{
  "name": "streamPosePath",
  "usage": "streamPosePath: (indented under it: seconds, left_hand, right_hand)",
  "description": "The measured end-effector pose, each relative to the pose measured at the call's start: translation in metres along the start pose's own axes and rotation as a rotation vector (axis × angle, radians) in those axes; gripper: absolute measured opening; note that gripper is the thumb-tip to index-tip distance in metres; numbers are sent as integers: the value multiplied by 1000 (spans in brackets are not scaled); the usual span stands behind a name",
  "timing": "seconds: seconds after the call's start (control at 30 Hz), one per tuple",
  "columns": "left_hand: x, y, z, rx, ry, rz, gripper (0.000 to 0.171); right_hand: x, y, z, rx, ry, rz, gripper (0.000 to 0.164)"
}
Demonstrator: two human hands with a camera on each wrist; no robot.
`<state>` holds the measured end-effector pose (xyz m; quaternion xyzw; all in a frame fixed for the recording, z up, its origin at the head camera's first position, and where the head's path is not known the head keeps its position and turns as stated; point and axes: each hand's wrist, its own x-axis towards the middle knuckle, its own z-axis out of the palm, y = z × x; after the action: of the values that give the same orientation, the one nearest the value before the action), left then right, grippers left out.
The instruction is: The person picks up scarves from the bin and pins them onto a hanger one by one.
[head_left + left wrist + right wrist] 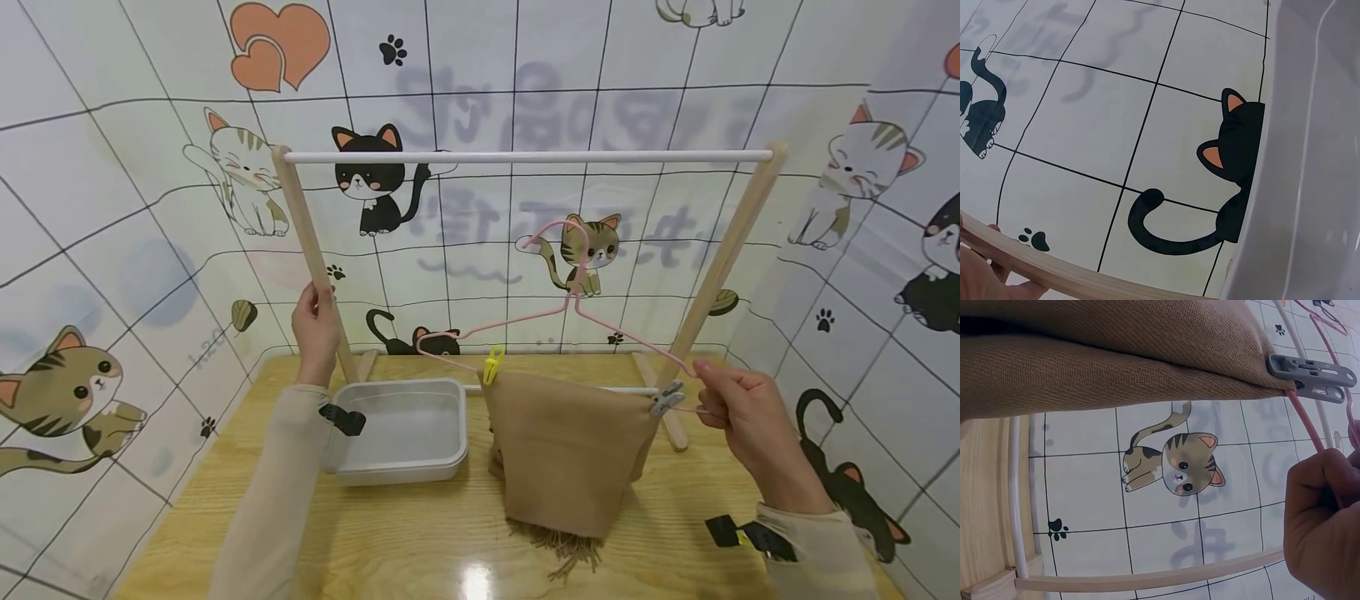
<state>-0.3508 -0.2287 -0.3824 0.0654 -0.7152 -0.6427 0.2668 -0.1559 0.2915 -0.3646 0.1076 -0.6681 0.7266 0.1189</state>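
My right hand (750, 425) grips the right end of a pink clothes hanger (510, 317), its hook pointing up. From the hanger's lower bar hangs a brown fringed cloth (573, 450), folded over. A yellow clothespin (491, 365) pinches the cloth at its left corner, and a grey clothespin (1310, 376) clamps the right corner. At the left, my left hand (315, 329) holds the wooden left post (306, 221) of a drying rack, fingers round it; the left wrist view shows its fingers (985, 275) at the wood. The hanger is in front of the rack, below its top rail (525, 157).
A white plastic basin (401, 475) stands on the wood-grain table (420, 542), left of the cloth and by the left post. The right post (727, 250) rises behind my right hand. A cat-patterned sheet (480, 108) covers the surrounding walls.
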Motion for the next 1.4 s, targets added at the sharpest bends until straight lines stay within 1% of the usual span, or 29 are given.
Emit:
streamPosePath:
  seconds: [0.23, 0.4, 0.63, 0.7, 0.9, 1.1, 1.27, 1.4]
  left_hand:
    - [3, -4, 2, 26, 17, 39, 47]
    - [3, -6, 2, 29, 23, 49, 45]
    - [3, -5, 2, 40, 29, 70, 44]
    - [3, -5, 2, 45, 27, 70, 44]
    - [1, -3, 2, 52, 21, 47, 44]
    - [-1, -2, 3, 54, 23, 49, 44]
    - [-1, -2, 3, 51, 26, 61, 43]
    - [-1, -2, 2, 50, 29, 68, 43]
  right_hand:
    - [9, -4, 1, 22, -16, -7, 49]
    - [14, -5, 1, 38, -15, -5, 47]
    - [19, -5, 3, 11, 39, 17, 49]
    - [21, -6, 4, 18, 61, 23, 48]
    - [26, -7, 4, 52, 119, 34, 40]
    - [29, -7, 4, 89, 161, 64, 42]
    - [32, -6, 4, 99, 172, 82, 42]
    - [35, -7, 5, 102, 169, 77, 42]
